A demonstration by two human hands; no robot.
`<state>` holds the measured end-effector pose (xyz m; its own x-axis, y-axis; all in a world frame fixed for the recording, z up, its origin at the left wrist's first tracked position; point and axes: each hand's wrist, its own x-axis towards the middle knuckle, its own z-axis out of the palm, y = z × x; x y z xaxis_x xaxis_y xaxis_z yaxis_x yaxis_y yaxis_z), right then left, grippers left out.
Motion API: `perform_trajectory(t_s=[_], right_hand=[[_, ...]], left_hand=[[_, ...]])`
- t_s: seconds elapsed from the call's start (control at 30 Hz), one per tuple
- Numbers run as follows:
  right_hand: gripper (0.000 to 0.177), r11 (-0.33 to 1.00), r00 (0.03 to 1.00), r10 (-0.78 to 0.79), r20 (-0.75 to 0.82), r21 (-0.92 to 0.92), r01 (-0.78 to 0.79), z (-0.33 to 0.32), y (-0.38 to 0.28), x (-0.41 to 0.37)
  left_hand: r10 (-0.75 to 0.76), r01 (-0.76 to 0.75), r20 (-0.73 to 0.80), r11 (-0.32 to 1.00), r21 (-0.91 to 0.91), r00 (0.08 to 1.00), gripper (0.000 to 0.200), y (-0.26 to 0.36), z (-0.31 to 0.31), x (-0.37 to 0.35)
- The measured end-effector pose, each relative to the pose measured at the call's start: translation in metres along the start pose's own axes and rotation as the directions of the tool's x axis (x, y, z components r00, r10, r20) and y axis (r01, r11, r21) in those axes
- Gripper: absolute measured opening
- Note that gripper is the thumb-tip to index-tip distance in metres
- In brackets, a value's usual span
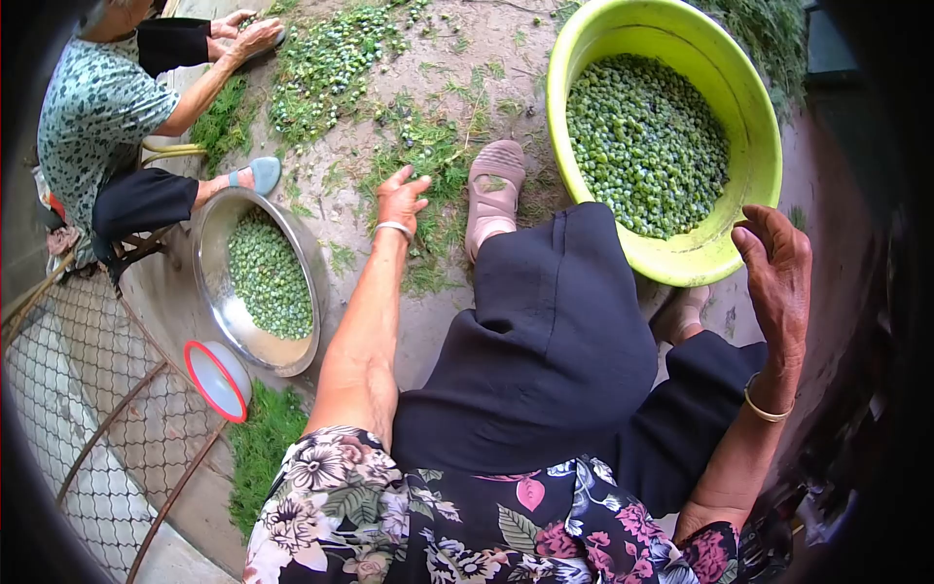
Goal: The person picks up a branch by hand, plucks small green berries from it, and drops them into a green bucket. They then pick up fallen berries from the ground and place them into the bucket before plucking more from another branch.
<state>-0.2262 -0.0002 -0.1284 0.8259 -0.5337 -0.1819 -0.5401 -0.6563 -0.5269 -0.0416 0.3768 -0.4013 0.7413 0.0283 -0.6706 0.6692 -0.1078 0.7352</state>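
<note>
My left hand (401,202) reaches down over feathery green sprigs (428,161) on the ground, its fingers apart and nothing visible in them. Beside the right rim of a large yellow-green tub (762,146), my right hand (778,263) is raised with its fingers bent and apart; I see nothing in it. Small round green fruits (647,141) fill the bottom of the tub. To the left of my left arm, a metal basin (202,248) leans slightly and holds more of the same green fruits (268,277).
A seated person (97,107) at the upper left has both hands together near a spread of green fruits (326,78) on the ground. A red-rimmed white bowl (219,380), green fronds (268,453) and wire mesh (88,409) lie at the left.
</note>
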Motion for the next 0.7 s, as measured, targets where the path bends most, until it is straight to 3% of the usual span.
perform_trajectory(t_s=[0.2,0.37,0.5,0.57,0.63,0.7], right_hand=[[0.027,0.999,1.0,-0.017,-0.009,0.04,0.017,-0.001,-0.005,-0.003],[0.025,0.996,0.999,-0.034,-0.008,0.077,0.034,-0.004,-0.013,-0.009],[0.022,0.981,0.997,-0.078,-0.022,0.179,0.081,-0.002,-0.015,-0.016],[0.021,0.956,0.989,-0.133,0.063,0.272,0.111,-0.006,-0.015,-0.018],[0.025,0.9,0.983,-0.178,0.043,0.41,0.145,-0.006,-0.017,-0.02],[0.027,0.83,0.973,-0.197,0.124,0.549,0.098,-0.016,-0.022,-0.02]], left_hand=[[-0.028,0.064,0.087,0.895,-0.441,0.996,0.027,0.011,-0.041,-0.025],[0.056,-0.003,0.102,0.889,-0.457,0.993,0.02,0.032,-0.047,-0.043],[0.158,0.029,0.255,0.797,-0.604,0.954,0.017,0.081,-0.028,-0.062],[0.225,0.124,0.434,0.756,-0.643,0.872,0.016,0.109,-0.012,-0.065],[0.329,0.165,0.548,0.726,-0.667,0.769,0.019,0.146,0.021,-0.1],[0.353,0.213,0.604,0.713,-0.668,0.714,0.018,0.185,0.067,-0.14]])
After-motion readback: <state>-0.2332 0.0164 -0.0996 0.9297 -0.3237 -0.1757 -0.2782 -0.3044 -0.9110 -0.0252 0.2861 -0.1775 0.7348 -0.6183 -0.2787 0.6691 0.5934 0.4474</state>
